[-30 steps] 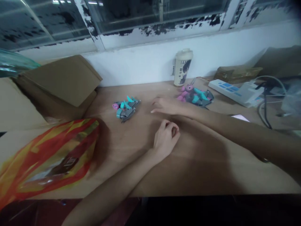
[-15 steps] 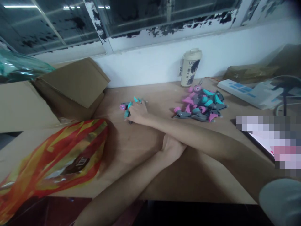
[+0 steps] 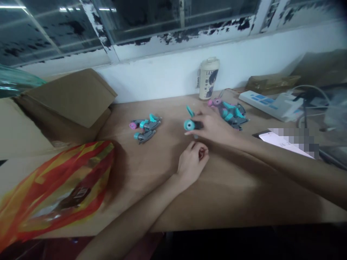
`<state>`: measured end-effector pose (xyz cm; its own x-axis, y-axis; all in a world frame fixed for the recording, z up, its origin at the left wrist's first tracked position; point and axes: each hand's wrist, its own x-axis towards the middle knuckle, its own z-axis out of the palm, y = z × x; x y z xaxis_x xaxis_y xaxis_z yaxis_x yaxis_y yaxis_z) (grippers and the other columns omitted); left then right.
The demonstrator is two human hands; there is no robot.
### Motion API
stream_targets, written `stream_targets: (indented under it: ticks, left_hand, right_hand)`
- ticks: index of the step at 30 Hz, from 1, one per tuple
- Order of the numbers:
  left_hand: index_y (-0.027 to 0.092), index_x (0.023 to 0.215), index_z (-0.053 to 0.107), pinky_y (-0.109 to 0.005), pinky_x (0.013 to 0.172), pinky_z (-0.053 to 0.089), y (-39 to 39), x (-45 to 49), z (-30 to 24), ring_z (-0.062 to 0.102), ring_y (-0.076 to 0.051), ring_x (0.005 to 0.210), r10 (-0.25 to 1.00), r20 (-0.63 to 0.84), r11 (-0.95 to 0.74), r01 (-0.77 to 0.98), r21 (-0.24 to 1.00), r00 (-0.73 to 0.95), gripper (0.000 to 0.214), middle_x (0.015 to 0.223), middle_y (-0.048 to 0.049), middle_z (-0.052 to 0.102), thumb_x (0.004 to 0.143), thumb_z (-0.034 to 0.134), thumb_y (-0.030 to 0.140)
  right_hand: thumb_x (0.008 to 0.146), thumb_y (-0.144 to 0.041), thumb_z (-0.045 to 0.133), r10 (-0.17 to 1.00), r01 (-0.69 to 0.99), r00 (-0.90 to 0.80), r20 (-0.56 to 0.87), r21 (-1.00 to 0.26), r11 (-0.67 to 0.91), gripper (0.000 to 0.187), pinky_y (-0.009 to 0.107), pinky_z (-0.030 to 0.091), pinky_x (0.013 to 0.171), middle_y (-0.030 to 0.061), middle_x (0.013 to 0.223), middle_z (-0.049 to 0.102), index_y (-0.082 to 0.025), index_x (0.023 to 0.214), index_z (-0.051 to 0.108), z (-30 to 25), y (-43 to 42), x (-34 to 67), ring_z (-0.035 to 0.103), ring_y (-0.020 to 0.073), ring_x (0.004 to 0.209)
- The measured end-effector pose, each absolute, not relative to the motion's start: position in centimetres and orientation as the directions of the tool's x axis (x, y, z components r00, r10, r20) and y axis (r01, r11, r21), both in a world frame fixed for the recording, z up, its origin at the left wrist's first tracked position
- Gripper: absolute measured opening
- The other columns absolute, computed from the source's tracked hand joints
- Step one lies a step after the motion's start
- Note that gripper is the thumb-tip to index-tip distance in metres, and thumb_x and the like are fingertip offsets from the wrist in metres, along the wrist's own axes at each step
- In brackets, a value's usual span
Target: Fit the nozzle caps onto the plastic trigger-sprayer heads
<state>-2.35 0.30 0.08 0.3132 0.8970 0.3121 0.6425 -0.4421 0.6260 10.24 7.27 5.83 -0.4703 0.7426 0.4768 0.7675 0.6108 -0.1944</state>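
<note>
My right hand [image 3: 213, 124] is closed around a trigger spray head [image 3: 189, 125] with a grey body, a round teal collar facing me and a teal trigger. It is over the middle of the table, just left of a heap of spray heads [image 3: 231, 112] in grey, teal and pink, which it partly covers. Curled into a loose fist, my left hand [image 3: 192, 160] rests on the table nearer to me, and nothing shows in its fingers. Further left lies a small group of spray heads [image 3: 146, 126], two with teal collars and one with a pink collar.
A cardboard box [image 3: 73, 97] and a red and yellow striped plastic bag [image 3: 73, 187] take up the left side. Against the wall stands a cream coffee cup [image 3: 209, 78]. On the right are a white power strip [image 3: 261, 103] with cables and a lit phone [image 3: 284, 144].
My right hand has moved from the left group back toward the heap and now grips a spray head. The heap looks smaller, partly hidden by my hand. My arms no longer cross.
</note>
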Motion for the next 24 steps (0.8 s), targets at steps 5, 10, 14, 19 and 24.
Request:
stream_targets:
  ticks: [5,10,14,19,24]
  left_hand:
    - [0.018,0.078,0.055,-0.026,0.065,0.042,0.3,-2.5,0.4,0.054,-0.013,0.068,0.872,0.367,-0.489,0.619,0.614,0.324,0.021,0.072,0.0005,0.057,0.091,0.043,0.028]
    - [0.018,0.085,0.055,-0.024,0.062,0.045,0.3,-2.3,0.5,0.057,-0.014,0.074,0.889,0.383,-0.455,0.589,0.667,0.253,0.008,0.083,-0.0015,0.060,0.086,0.052,0.026]
    - [0.019,0.099,0.056,-0.022,0.062,0.048,0.3,-2.1,0.7,0.060,-0.014,0.085,0.898,0.340,-0.439,0.524,0.730,0.279,0.019,0.100,-0.0047,0.059,0.080,0.056,0.016]
    - [0.019,0.095,0.057,-0.022,0.065,0.048,0.9,-2.1,0.3,0.059,-0.013,0.080,0.899,0.214,-0.381,0.443,0.811,0.382,0.019,0.096,-0.0032,0.061,0.077,0.059,0.015]
    - [0.017,0.092,0.055,-0.022,0.065,0.046,1.8,-2.7,0.2,0.056,-0.010,0.073,0.875,0.082,-0.247,0.294,0.923,0.478,0.022,0.085,0.0003,0.060,0.075,0.067,0.024]
  right_hand:
    - [0.082,-0.042,0.057,0.749,0.779,-0.483,0.454,-0.167,0.604,0.027,0.043,0.030,0.090,0.0072,0.093,0.057,-0.020,0.092,0.068,3.0,3.3,16.2,0.053,0.0247,0.097]
    - [0.082,-0.033,0.056,0.770,0.772,-0.453,0.450,-0.235,0.591,0.017,0.042,0.029,0.091,0.0051,0.093,0.057,-0.022,0.088,0.067,1.1,2.0,16.6,0.054,0.0214,0.094]
    - [0.080,-0.030,0.058,0.764,0.746,-0.446,0.467,-0.279,0.605,0.016,0.042,0.027,0.091,0.0044,0.092,0.054,-0.022,0.091,0.066,-0.4,1.9,16.2,0.052,0.0202,0.093]
    - [0.081,-0.028,0.056,0.739,0.720,-0.472,0.481,-0.273,0.638,0.017,0.041,0.030,0.088,0.0054,0.092,0.053,-0.019,0.092,0.066,-1.1,1.1,16.3,0.050,0.0204,0.093]
    - [0.083,-0.032,0.057,0.726,0.691,-0.492,0.481,-0.292,0.662,0.021,0.040,0.029,0.089,0.0057,0.092,0.054,-0.020,0.097,0.066,-1.2,0.6,16.4,0.048,0.0201,0.093]
